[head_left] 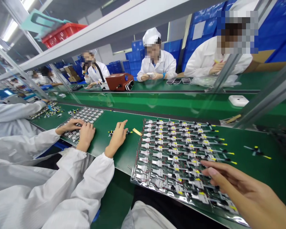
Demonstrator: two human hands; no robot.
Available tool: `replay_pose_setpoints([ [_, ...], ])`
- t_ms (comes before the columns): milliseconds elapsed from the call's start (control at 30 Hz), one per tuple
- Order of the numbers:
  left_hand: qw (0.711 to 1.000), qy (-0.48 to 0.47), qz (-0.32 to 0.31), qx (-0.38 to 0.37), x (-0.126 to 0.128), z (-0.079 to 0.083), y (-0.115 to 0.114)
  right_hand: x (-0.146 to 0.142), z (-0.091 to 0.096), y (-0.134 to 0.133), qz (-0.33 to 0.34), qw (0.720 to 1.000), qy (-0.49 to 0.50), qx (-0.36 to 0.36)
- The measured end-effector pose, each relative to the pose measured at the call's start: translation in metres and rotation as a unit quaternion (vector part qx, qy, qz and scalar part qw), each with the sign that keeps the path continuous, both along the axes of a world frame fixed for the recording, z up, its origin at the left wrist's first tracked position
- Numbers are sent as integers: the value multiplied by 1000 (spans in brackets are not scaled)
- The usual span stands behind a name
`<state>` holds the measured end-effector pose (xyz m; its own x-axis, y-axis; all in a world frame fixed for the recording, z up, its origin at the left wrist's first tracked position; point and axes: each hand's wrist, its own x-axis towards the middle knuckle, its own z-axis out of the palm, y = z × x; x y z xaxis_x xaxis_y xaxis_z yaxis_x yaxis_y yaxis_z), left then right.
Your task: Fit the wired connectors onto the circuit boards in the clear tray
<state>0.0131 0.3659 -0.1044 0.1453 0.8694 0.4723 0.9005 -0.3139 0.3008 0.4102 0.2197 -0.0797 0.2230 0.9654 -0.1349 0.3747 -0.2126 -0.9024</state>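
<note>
My left hand [118,137] is over the green bench, palm down, with its index finger stretched out and thumb apart. Small black, white and yellow parts [110,133] show on either side of it; its palm hides what lies beneath. At the right, my right hand [248,187] hovers at the edge of a clear plastic tray [139,181], fingers slightly curled and parted, with nothing visible between them. In rows on the tray lie many small white parts with red wires [146,145], joined to thin strips bearing black pieces and yellow tips.
A loose strip part [257,151] lies right of the tray, and a tan stick [137,131] beside its left corner. Left of me, a co-worker's hands [85,133] work over another tray [91,114]. Metal posts [231,68] and a shelf stand ahead; people sit across the bench.
</note>
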Motion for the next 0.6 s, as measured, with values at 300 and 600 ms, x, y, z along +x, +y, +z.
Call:
replay_pose_setpoints([
  [300,991,112,-42,-53,-5,-1,0,0,6,-2,-11,1000,26,-7],
  [600,988,-32,-96,-116,25,33,-36,-4,-5,-7,44,998,-6,51],
])
